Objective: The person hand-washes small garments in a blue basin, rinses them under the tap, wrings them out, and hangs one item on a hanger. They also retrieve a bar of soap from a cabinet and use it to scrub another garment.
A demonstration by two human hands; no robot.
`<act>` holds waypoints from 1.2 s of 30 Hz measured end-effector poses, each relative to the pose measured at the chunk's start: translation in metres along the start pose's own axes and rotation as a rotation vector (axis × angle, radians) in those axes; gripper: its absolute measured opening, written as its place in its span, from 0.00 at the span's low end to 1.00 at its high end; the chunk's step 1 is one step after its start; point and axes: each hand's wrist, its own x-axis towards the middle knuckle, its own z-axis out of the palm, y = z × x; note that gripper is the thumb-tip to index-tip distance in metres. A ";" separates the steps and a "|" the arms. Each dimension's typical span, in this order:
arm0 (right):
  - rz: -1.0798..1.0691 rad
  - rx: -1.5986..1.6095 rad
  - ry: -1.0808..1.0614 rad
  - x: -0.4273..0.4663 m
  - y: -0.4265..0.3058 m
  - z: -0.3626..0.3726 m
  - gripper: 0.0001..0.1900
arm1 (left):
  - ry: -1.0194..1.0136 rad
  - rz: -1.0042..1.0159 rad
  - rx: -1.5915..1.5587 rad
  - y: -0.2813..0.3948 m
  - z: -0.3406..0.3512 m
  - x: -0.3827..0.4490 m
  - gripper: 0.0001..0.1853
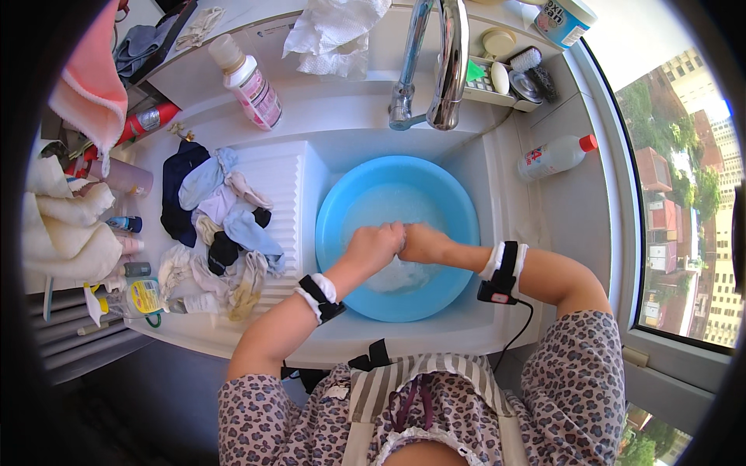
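Note:
Over a round blue plastic basin (335, 192), my left hand (376, 244) and my right hand (426, 242) are pressed together with curled fingers. Slight blur and the knuckles hide whether anything is between them. Cloudy, sudsy water (384, 204) fills the lower part of the basin, with a whitish patch (402, 276) under my hands that could be foam or cloth. The basin stands in a white sink (495, 192) beneath a chrome faucet (446, 76). A pile of small garments, with a navy one (178, 198) and light blue ones (247, 230), lies on the ribbed washboard (285, 192) to the left.
A pink-labelled bottle (250, 87) and crumpled paper towels (335, 35) are behind the sink. A clear red-capped bottle (553, 157) lies on the right ledge, near a soap rack (495, 96) and window. Spray bottle (125, 300) and towels (76, 227) crowd the left. A cable (524, 326) trails from my right wristband.

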 end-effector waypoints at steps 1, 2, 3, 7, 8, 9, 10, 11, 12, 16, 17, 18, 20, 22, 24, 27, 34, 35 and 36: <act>-0.067 -0.170 0.084 0.006 0.007 0.000 0.11 | 0.080 -0.070 -0.090 -0.001 0.020 0.000 0.06; -0.131 -0.346 0.165 0.010 0.013 -0.004 0.12 | 0.166 -0.143 -0.184 -0.002 0.045 -0.001 0.06; -0.221 -0.441 0.168 0.011 0.013 -0.013 0.12 | 0.245 -0.219 -0.281 -0.001 0.060 -0.002 0.05; -0.622 -0.705 0.281 0.004 0.021 -0.042 0.12 | -0.341 -0.936 -1.433 0.032 0.003 0.017 0.10; -0.688 -0.739 0.293 0.003 0.020 -0.049 0.12 | -0.381 -0.939 -1.602 0.032 -0.002 0.017 0.11; -0.756 -0.773 0.304 0.000 0.016 -0.055 0.12 | -0.420 -0.938 -1.773 0.030 -0.006 0.016 0.12; -0.847 -0.819 0.368 -0.003 0.011 -0.058 0.12 | -0.483 -0.927 -1.846 0.027 -0.006 0.013 0.13; -0.937 -0.864 0.434 -0.006 0.005 -0.060 0.12 | -0.548 -0.913 -1.918 0.022 -0.005 0.007 0.13; -1.023 -0.905 0.499 -0.008 0.002 -0.057 0.12 | -0.620 -0.902 -1.989 0.017 -0.003 0.002 0.14; -0.946 -0.920 0.533 -0.011 0.003 -0.043 0.12 | -0.796 -0.875 -1.934 -0.002 0.001 -0.002 0.10; -0.896 -0.912 0.506 -0.009 0.006 -0.038 0.12 | -0.810 -0.874 -1.879 -0.006 0.001 0.000 0.09; -0.846 -0.906 0.479 -0.007 0.006 -0.035 0.13 | -0.822 -0.870 -1.824 -0.007 -0.002 0.004 0.09; -0.617 -0.775 0.385 -0.006 0.005 -0.026 0.12 | -0.719 -0.828 -1.537 -0.007 -0.010 0.006 0.11; -0.394 -0.549 0.269 -0.006 0.007 -0.023 0.12 | -0.567 -0.730 -1.223 0.003 -0.031 0.010 0.20; -0.202 -0.228 0.125 -0.004 0.010 -0.024 0.11 | -0.347 -0.597 -0.877 0.017 -0.061 0.003 0.33; 0.274 0.639 -0.400 -0.019 0.002 -0.047 0.09 | -0.059 -0.061 -0.272 0.028 -0.082 -0.022 0.41; 0.138 1.274 -1.159 -0.042 -0.020 -0.012 0.10 | 0.448 0.673 0.289 0.023 -0.075 -0.035 0.26; 0.165 1.312 -1.214 -0.042 -0.029 -0.012 0.10 | 0.457 0.743 0.191 0.023 -0.074 -0.028 0.25; 0.192 1.350 -1.273 -0.044 -0.038 -0.014 0.10 | 0.462 0.810 0.094 0.023 -0.074 -0.022 0.23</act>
